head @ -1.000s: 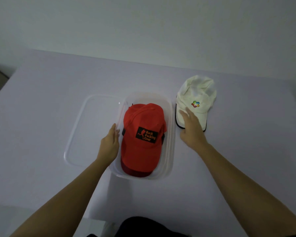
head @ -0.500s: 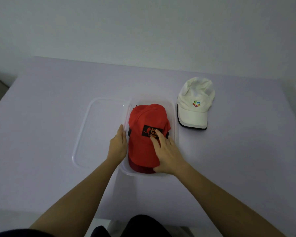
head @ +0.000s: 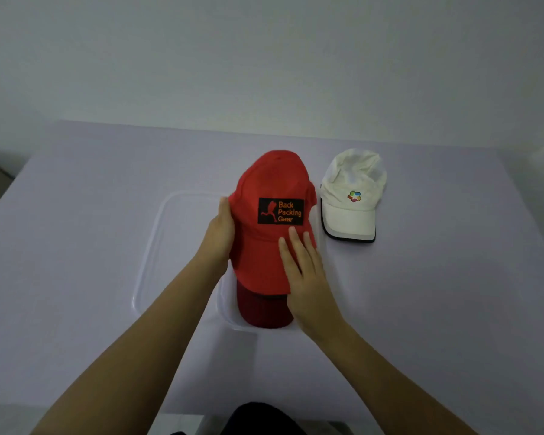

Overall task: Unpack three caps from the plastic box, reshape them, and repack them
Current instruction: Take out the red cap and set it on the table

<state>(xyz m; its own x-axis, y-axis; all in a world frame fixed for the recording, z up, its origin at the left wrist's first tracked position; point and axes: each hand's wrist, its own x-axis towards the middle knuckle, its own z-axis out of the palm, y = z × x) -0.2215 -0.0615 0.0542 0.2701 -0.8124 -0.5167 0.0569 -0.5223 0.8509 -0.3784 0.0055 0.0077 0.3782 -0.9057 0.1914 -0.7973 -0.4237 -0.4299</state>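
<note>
Over the clear plastic box [head: 225, 301], near the middle of the pale lilac table [head: 85, 246], you held the bright red cap [head: 264, 180] with both hands. Crown pointed away from you, brim toward you. Black patch [head: 280, 211] on the front read "Back Packing Gear" in orange, with a running figure beside the words.

Your left hand [head: 219, 238] gripped the cap's left side. Thumb lay along the edge of the fabric; the fingers went out of sight behind the cap.

Your right hand [head: 307, 274] lay on the brim's right part. Its fingers [head: 296, 243] were straight and flat on the red cloth, tips just short of the patch. The thumb was hidden, so I could not tell whether that hand pinched the brim or only rested on it.

Inside the box, under the bright cap, sat a darker red cap [head: 264, 309]. Only its near end showed, against the box's near wall.

The clear lid [head: 157, 246] lay flat on the table, just to the left of the box; your left forearm crossed over its near corner.

The white cap [head: 349, 215] lay on the table to the right of the box, close beside it, brim toward you. A dark rim ran along the brim's edge, and a small many-coloured logo [head: 354, 196] sat on the front. Neither hand touched it.

A plain pale wall [head: 264, 58] stood behind the table.
</note>
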